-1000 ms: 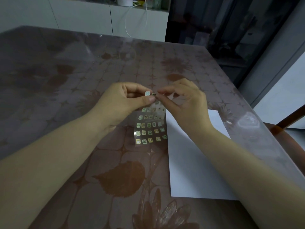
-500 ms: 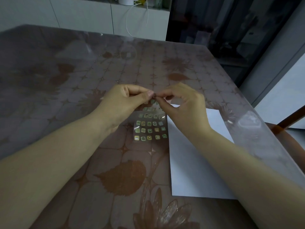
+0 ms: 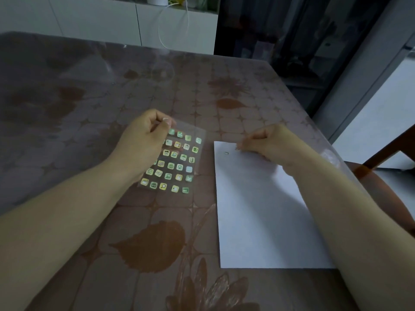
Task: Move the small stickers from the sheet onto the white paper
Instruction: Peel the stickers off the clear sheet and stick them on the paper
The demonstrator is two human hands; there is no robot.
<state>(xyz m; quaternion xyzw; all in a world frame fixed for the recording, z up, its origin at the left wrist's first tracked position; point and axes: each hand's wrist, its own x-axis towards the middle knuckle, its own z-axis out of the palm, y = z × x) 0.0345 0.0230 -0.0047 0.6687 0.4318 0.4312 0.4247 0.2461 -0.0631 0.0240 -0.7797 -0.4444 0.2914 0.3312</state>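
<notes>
Leaving the sheet (image 3: 179, 162) pinched in the left hand (image 3: 143, 140), the right hand (image 3: 269, 142) now reaches the white paper (image 3: 258, 209), curled fingertips (image 3: 244, 146) pinching a sticker (image 3: 237, 148) that probably needs pressing flat next.

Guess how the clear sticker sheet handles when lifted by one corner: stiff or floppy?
Probably springy rather than limp: the sticker sheet looks nearly flat though the left hand pinches only its top corner. Likely light, since a fingertip pinch holds it. Its glossy film may slip.
</notes>
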